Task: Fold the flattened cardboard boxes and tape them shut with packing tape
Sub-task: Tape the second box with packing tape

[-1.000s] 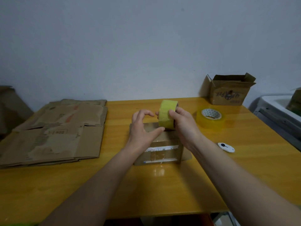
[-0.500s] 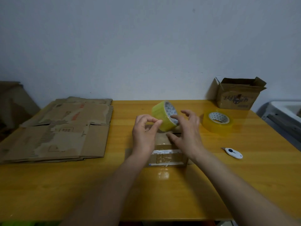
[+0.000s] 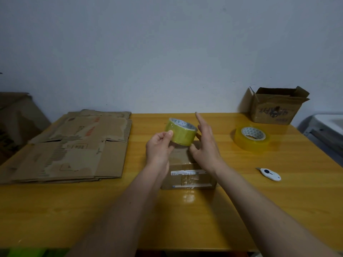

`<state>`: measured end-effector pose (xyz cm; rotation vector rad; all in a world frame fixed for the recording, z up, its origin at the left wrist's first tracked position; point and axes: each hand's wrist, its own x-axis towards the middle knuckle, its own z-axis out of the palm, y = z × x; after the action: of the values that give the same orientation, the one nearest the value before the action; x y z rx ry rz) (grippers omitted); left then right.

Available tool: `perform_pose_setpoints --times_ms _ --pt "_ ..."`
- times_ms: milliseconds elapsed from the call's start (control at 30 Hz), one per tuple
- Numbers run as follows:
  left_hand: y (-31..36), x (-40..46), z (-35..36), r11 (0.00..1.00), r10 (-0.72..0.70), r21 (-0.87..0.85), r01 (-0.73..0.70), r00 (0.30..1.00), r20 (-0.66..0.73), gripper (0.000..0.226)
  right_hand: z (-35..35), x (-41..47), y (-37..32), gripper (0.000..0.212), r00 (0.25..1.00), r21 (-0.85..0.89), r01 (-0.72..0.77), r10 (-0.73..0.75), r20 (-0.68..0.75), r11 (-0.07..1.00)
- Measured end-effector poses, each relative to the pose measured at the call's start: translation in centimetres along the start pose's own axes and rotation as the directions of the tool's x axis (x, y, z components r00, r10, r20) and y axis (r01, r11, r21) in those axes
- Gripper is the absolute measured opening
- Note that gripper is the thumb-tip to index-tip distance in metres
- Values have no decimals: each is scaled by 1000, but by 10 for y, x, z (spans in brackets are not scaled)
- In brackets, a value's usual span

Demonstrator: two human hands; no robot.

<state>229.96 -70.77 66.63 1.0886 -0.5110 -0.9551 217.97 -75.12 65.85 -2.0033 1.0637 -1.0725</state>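
A small folded cardboard box (image 3: 188, 179) with tape and a white label on its near side sits mid-table. Above its far end, my left hand (image 3: 159, 149) pinches a yellow-green roll of packing tape (image 3: 181, 131) between thumb and fingers. My right hand (image 3: 206, 143) is beside the roll on its right, fingers straight and pointing up, thumb under the roll's lower edge. A stack of flattened cardboard boxes (image 3: 74, 147) lies on the left of the wooden table (image 3: 278, 210).
A second yellow tape roll (image 3: 251, 139) lies flat at the right rear. A white box cutter (image 3: 270, 174) lies right of the box. An open-topped cardboard box (image 3: 276, 106) stands at the back right by the wall. More cardboard (image 3: 14, 117) leans at far left.
The roll has passed from my right hand's grip to my left hand's pinch and tipped so its core faces up. My right hand's fingers have straightened beside it.
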Motion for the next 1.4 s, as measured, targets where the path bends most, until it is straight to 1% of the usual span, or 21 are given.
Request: perform_pose_setpoints --times_ms 100,133,167,233,267,333,367,400,467,533,600,700,767,867,967,1033,1067,1133,1200,1300,1400 --pt "3 2 -5 998 -50 -36 53 997 62 7 3 4 -6 102 990 -137 -42 59 128 990" --pt "3 2 -6 998 -56 -36 58 996 75 6 4 5 -6 99 990 -166 -43 64 125 985" --pt "3 2 -6 997 -59 -37 62 995 81 6 4 5 -6 92 995 -172 -34 49 83 984" --pt "4 1 -7 999 -44 -12 45 995 89 6 6 5 -2 72 997 -142 19 -30 -73 990" --pt "3 0 -6 999 -14 38 11 997 82 6 7 3 0 66 986 -119 48 -66 -156 992" --pt "-1 1 -5 985 70 157 -76 996 46 10 9 1 3 62 932 -23 100 -102 -347 995" --pt "-3 2 -5 977 93 191 -96 995 27 11 8 1 2 61 898 39 117 -89 -430 992" --pt "-5 1 -4 975 97 197 -98 995 14 12 6 0 -1 60 876 89 123 -66 -477 988" --pt "-7 2 -2 976 84 202 -82 996 -1 12 4 -1 -5 60 887 141 90 -15 -461 986" --pt "-6 3 -2 980 71 186 -68 997 -13 12 3 -2 -5 62 928 175 21 45 -370 984" --pt "-5 4 -2 985 61 160 -58 998 -12 12 2 -1 -3 70 946 185 -39 96 -311 982" --pt "-8 5 -3 970 74 233 -66 997 -25 13 0 5 -2 68 924 160 -63 118 -364 985" --pt "-10 4 -2 969 87 237 -76 995 -37 13 0 4 -3 68 911 164 -57 119 -394 985" --pt "-10 -2 -2 978 124 173 -114 991 -51 8 4 2 -3 80 902 165 -52 117 -417 985" --pt "-6 -8 -5 984 162 94 -154 983 -81 8 5 3 -4 87 876 195 -81 163 -454 978" --pt "-5 -8 -8 982 179 73 -173 980 -89 10 6 3 -5 83 849 235 -80 190 -492 969" --pt "-4 -8 -9 983 177 67 -171 980 -92 10 6 3 -5 76 832 269 -82 214 -511 960" --pt "-3 -8 -11 987 155 61 -151 985 -78 9 7 6 -6 52 812 337 -105 277 -514 936" --pt "-2 -5 -11 989 130 74 -125 990 -58 9 5 9 -6 38 842 314 -94 243 -481 945" --pt "-1 -3 -11 990 110 98 -103 992 -59 12 0 10 -10 41 885 233 -11 118 -451 972" --pt "0 -3 -11 992 92 93 -84 992 -89 11 2 8 -10 42 907 178 -28 100 -410 984"
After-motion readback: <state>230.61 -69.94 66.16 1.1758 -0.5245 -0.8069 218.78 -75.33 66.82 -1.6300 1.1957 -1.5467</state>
